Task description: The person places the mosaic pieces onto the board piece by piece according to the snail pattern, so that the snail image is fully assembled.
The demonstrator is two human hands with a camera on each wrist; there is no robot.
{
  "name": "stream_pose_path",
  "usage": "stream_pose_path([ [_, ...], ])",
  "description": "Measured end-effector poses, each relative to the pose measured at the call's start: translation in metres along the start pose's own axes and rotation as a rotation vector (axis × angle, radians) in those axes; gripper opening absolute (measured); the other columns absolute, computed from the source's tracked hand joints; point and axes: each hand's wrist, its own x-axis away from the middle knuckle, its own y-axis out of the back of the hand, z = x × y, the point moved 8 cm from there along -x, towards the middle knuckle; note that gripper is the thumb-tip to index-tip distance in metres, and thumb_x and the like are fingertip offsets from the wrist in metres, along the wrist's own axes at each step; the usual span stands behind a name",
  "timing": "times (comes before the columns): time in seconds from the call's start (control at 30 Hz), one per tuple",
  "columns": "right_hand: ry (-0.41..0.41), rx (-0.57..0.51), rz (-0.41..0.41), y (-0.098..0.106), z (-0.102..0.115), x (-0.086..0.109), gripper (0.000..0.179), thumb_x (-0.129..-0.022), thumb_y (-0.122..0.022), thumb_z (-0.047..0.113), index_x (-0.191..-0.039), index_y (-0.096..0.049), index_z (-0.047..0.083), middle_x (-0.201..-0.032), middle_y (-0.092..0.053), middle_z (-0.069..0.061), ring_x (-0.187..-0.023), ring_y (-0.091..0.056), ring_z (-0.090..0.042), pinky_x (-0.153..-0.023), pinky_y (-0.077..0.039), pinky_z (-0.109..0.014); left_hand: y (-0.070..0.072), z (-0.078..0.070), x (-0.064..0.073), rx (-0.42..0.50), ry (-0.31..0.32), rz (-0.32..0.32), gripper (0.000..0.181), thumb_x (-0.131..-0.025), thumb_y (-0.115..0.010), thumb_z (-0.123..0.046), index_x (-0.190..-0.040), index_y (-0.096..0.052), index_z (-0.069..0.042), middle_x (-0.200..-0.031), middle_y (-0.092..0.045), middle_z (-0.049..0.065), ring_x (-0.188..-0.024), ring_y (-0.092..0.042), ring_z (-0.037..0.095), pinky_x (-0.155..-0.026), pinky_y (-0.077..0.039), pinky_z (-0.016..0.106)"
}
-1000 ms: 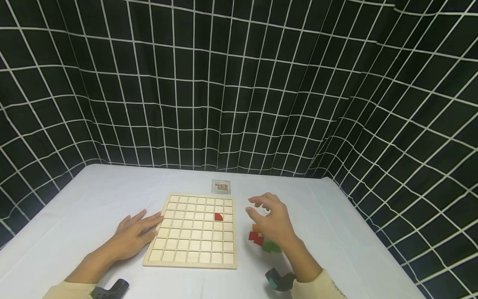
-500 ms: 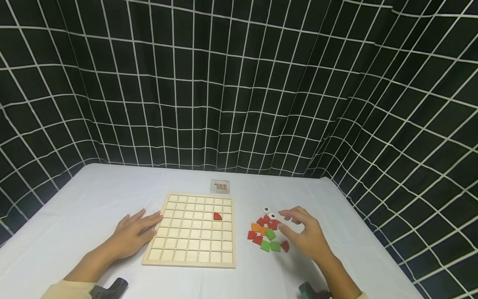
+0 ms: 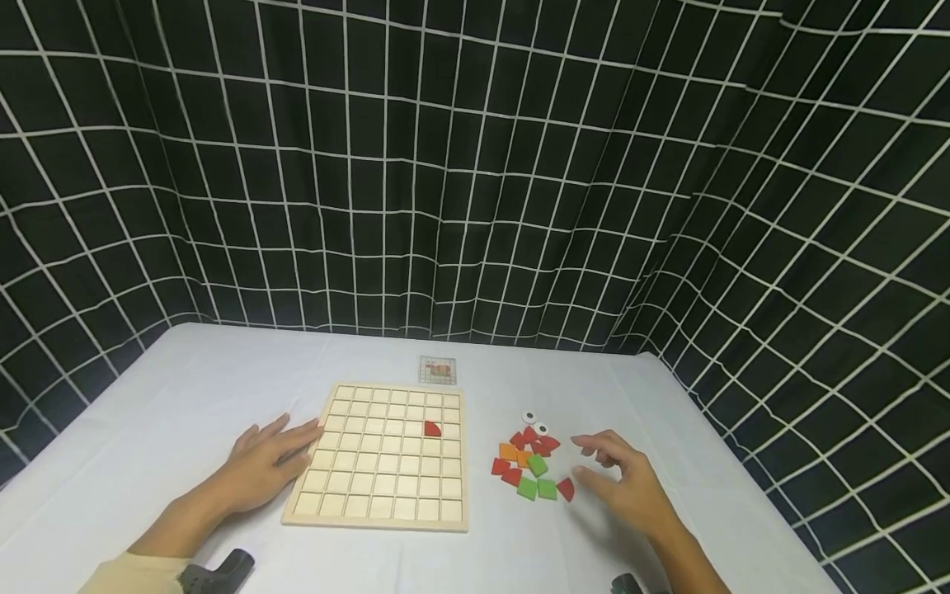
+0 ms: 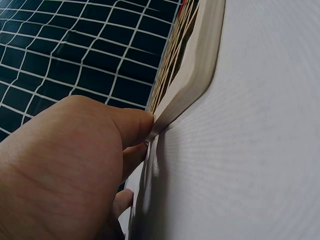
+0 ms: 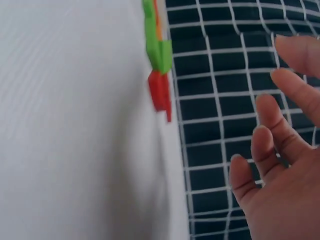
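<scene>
A wooden grid board (image 3: 374, 524) lies on the white table, with one red quarter-round tile (image 3: 432, 429) in a cell right of its middle. My left hand (image 3: 260, 470) rests flat beside the board, fingertips touching its left edge; the left wrist view shows the thumb against the wooden rim (image 4: 200, 65). To the right of the board lies a loose group of red, orange and green tiles (image 3: 527, 488), plus two white eye discs (image 3: 529, 417). Just right of that group my right hand (image 3: 627, 487) hovers with loosely bent fingers and thumb apart, holding nothing.
Behind the board lies a small picture card (image 3: 438, 370) with a grid on it. A black curtain with white grid lines (image 3: 445, 165) surrounds the white table (image 3: 223, 371) at the back and sides. Dark devices (image 3: 223, 573) sit at both wrists.
My right hand has moved away from above the tiles and board's right side, toward the right and nearer me, uncovering the tile group. My left hand and the red tile on the board stayed put.
</scene>
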Motion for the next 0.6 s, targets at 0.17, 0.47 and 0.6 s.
stream_pose_path([
  [0.17,-0.056,-0.014,0.063,-0.004,-0.022,0.006,0.029,-0.083,-0.076,0.006,-0.111,-0.071,0.012,-0.095,-0.065,-0.003,-0.085,-0.051,-0.021,-0.077,-0.045,-0.035,-0.001,-0.001,0.000,0.005,-0.005,0.004,0.041,-0.097,-0.056,-0.028,-0.134,-0.059,-0.010,-0.142,-0.049,0.011,-0.136,-0.024,0.048,-0.105,-0.003,0.068],
  [0.47,0.025,0.005,0.229,-0.022,-0.030,0.014,0.034,-0.081,-0.075,0.003,-0.113,-0.071,0.014,-0.098,-0.061,0.005,-0.090,-0.053,-0.019,-0.076,-0.048,-0.036,-0.003,0.002,-0.001,0.009,0.012,0.004,0.041,-0.097,-0.056,-0.027,-0.134,-0.059,-0.010,-0.142,-0.048,0.010,-0.137,-0.023,0.046,-0.106,-0.002,0.066],
  [0.6,-0.070,0.108,0.281,-0.033,-0.034,0.014,0.031,-0.081,-0.078,0.012,-0.108,-0.073,0.024,-0.096,-0.054,0.010,-0.096,-0.048,-0.017,-0.081,-0.046,-0.039,0.000,0.002,-0.001,0.000,0.015,0.007,0.041,-0.097,-0.056,-0.027,-0.134,-0.059,-0.010,-0.143,-0.048,0.010,-0.137,-0.023,0.046,-0.106,-0.002,0.066],
])
